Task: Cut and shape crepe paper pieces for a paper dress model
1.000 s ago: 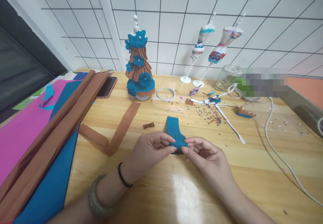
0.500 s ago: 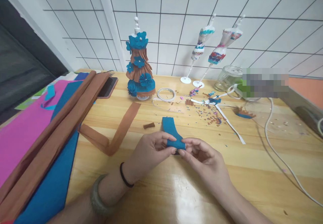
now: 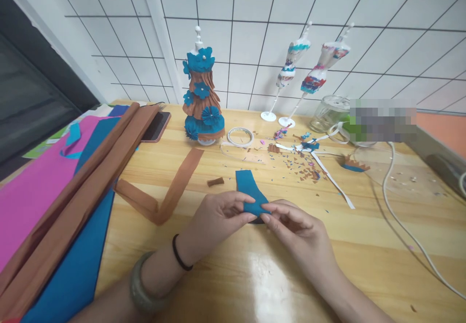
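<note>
Between my hands is a strip of blue crepe paper (image 3: 248, 183), its far end lying toward the back of the table. My left hand (image 3: 227, 211) pinches its near part between thumb and fingers. On the other side, my right hand (image 3: 289, 223) grips the right edge of the same strip with thumb and index finger. A small rolled piece of brown paper (image 3: 215, 182) lies just beyond my left hand. Farther left, a folded brown paper strip (image 3: 178, 187) rests on the wood.
A dress form (image 3: 202, 95) in brown and blue paper stands at the back, beside a tape roll (image 3: 240, 137). Two thin mannequins (image 3: 287, 66) and a glass jar (image 3: 329, 112) are right of it. Paper scraps (image 3: 307, 168) and a white cable (image 3: 388, 197) lie rightward; paper sheets (image 3: 40, 187) cover the left.
The near part of the blue strip has shifted slightly right with my hands, and more of its far part shows flat. Both hands keep their pinch.
</note>
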{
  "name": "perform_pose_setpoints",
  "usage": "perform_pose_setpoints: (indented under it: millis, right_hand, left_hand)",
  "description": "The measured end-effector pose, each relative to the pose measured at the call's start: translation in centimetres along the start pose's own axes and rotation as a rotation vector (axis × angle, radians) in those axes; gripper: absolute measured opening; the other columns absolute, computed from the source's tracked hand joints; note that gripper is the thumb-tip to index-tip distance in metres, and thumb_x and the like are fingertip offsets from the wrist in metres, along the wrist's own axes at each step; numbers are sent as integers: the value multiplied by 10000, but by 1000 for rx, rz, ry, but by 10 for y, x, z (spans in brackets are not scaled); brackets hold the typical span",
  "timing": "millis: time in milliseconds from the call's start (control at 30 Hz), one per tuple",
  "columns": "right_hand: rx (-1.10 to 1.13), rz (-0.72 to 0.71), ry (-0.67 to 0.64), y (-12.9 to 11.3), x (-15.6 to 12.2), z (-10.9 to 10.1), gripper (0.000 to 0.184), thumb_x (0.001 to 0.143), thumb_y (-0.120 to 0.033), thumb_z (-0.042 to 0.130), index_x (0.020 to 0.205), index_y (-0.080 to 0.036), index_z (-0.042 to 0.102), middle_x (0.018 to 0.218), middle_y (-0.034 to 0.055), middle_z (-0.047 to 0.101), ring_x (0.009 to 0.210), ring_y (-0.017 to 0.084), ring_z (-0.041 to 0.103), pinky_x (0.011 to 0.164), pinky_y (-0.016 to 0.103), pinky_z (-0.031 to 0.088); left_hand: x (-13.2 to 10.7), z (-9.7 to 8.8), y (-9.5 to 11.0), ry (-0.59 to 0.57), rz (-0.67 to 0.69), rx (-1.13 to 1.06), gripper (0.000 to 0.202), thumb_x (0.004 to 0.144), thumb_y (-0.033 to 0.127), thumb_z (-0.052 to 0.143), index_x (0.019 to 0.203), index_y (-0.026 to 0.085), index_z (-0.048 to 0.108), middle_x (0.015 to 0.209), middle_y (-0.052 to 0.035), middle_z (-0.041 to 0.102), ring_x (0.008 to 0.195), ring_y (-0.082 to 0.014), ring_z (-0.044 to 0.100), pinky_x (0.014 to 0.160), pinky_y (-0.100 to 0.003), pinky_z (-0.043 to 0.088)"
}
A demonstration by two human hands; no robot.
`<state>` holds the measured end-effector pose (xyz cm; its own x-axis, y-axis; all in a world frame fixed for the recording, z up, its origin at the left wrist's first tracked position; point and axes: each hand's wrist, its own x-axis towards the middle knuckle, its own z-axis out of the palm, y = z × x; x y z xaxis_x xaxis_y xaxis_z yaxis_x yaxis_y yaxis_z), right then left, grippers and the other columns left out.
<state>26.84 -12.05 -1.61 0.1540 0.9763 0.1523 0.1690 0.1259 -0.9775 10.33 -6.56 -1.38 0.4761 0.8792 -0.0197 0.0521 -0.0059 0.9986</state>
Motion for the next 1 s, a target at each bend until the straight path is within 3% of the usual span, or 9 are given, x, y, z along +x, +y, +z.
perform_pose_setpoints:
  millis: [100, 300, 433, 1000]
  right_hand:
    - [-41, -41, 0, 0, 1, -1, 190, 755, -165, 643, 877, -301, 695, 770, -16, 630, 630, 85, 557, 591, 187, 473]
    - [-161, -171, -39, 0, 3, -3, 223, 770, -126, 623, 921, -272, 697, 811, 13, 647, 719, 121, 602, 626, 222, 495]
    - [-208, -228, -41, -1, 3, -3, 223, 772, -102, 614, 909, -256, 702, 799, 19, 644, 723, 123, 607, 619, 219, 496]
    - [-240, -179, -30, 0, 4, -3, 113, 783, -162, 606, 812, -227, 694, 783, 38, 642, 720, 150, 609, 616, 256, 508]
  left_hand:
    - [-1, -1, 0, -34, 52, 13, 201, 715, 134, 632, 909, 175, 664, 825, -11, 706, 718, -117, 657, 667, -196, 519]
    - [0, -3, 2, 32, 128, 231, 153, 718, 146, 638, 852, 181, 705, 774, -11, 717, 671, -121, 648, 623, -193, 507]
    - [0, -3, 4, 37, 139, 259, 140, 719, 139, 638, 832, 178, 711, 761, -10, 720, 659, -122, 648, 601, -187, 499]
    - [1, -6, 8, -1, 254, 436, 97, 754, 154, 609, 775, 179, 700, 697, -4, 697, 620, -112, 618, 570, -196, 451]
